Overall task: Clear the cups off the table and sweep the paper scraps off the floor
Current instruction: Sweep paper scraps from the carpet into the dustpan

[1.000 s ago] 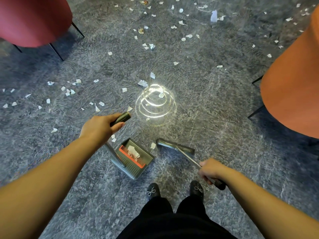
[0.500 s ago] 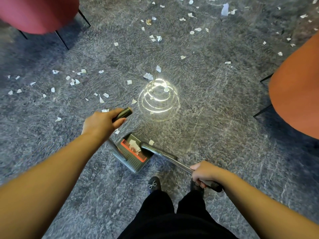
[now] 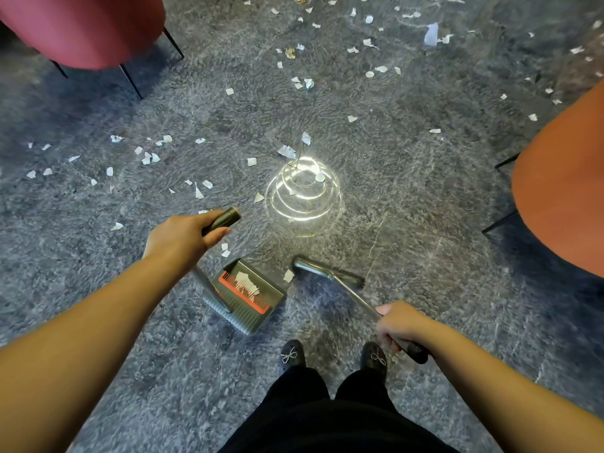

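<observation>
Paper scraps lie in dustpan; my left hand grips its upright handle, right hand grips broom, shaft slanting forward-left.

The left hand grips the dustpan handle, the right hand grips the broom handle, one scrap lies between pan and broom head, and more scraps are scattered from nine to two o'clock.

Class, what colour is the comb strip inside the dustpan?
The comb strip inside the dustpan is orange-red; the pan itself is grey-green. It shows best in the head view.
</observation>
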A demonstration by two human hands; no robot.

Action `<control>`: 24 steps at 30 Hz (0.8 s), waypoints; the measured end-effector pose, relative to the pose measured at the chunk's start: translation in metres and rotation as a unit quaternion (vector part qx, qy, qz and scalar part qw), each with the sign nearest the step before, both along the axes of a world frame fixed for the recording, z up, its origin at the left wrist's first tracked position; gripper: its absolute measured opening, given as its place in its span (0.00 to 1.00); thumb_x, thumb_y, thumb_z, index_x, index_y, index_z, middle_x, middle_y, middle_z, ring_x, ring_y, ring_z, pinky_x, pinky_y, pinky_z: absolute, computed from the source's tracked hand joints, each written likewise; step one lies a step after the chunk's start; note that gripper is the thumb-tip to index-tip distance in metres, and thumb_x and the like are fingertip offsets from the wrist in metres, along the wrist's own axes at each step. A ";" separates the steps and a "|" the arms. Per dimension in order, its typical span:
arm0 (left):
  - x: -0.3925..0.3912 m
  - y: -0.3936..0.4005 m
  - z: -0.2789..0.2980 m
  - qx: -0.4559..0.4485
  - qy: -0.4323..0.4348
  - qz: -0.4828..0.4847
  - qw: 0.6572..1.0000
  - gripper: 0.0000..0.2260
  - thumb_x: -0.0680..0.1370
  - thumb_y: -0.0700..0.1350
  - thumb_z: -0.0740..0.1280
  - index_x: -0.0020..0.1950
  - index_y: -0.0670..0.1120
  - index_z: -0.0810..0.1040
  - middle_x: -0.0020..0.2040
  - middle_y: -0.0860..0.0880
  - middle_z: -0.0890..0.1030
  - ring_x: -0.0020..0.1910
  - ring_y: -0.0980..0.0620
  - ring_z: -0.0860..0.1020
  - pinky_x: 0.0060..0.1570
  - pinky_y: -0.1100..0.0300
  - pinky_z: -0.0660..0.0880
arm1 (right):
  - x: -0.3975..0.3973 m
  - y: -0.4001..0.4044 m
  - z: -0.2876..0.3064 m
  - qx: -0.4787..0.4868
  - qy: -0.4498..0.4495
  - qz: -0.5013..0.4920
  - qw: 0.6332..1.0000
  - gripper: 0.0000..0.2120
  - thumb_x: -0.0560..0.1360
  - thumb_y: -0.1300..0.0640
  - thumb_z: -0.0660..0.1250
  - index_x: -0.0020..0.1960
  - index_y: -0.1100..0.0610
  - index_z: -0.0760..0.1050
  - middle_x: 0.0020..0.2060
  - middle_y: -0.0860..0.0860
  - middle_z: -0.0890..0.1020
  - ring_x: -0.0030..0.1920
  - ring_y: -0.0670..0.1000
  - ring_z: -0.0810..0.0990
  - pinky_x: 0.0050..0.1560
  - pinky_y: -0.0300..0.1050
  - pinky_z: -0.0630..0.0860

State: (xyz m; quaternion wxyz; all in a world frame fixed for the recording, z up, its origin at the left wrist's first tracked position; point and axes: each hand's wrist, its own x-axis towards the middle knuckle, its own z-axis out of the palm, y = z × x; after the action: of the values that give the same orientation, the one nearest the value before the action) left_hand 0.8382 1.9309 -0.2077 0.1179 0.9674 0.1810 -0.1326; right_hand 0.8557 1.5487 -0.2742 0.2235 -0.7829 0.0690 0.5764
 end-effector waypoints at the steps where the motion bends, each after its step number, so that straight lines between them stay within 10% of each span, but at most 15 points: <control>1: -0.003 0.002 0.000 0.007 -0.001 0.005 1.000 0.18 0.78 0.62 0.60 0.68 0.65 0.71 0.34 0.53 0.74 0.32 0.50 0.74 0.30 0.59 0.70 | 0.001 0.002 -0.001 -0.006 0.000 0.017 1.000 0.26 0.67 0.71 0.63 0.66 0.64 0.72 0.33 0.58 0.77 0.27 0.53 0.74 0.30 0.43 0.69; 4: -0.011 0.006 -0.003 0.018 -0.004 0.026 0.999 0.19 0.78 0.63 0.60 0.67 0.64 0.72 0.35 0.51 0.75 0.33 0.48 0.73 0.29 0.60 0.68 | 0.004 0.009 0.000 -0.031 0.005 0.063 0.997 0.15 0.67 0.69 0.63 0.54 0.67 0.76 0.32 0.56 0.73 0.29 0.52 0.68 0.33 0.44 0.64; 10: -0.020 0.013 -0.010 -0.015 -0.019 0.058 0.998 0.19 0.77 0.64 0.60 0.67 0.63 0.73 0.37 0.49 0.78 0.35 0.47 0.76 0.29 0.59 0.69 | -0.001 0.021 0.000 -0.056 0.031 0.123 0.990 0.22 0.75 0.68 0.59 0.69 0.69 0.68 0.39 0.42 0.66 0.30 0.51 0.67 0.35 0.43 0.63; 24: -0.033 0.015 -0.007 -0.017 -0.007 0.079 0.997 0.19 0.77 0.65 0.60 0.67 0.64 0.73 0.37 0.49 0.79 0.33 0.47 0.78 0.32 0.56 0.77 | -0.015 0.031 0.010 0.045 0.063 0.013 0.997 0.31 0.73 0.70 0.60 0.76 0.61 0.60 0.38 0.57 0.79 0.26 0.50 0.74 0.29 0.40 0.69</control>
State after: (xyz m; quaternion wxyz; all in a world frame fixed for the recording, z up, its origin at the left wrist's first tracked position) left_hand 0.8049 1.9459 -0.2144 0.1452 0.9488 0.2540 -0.1193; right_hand 0.8406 1.5797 -0.2640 0.2463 -0.7352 0.0460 0.6298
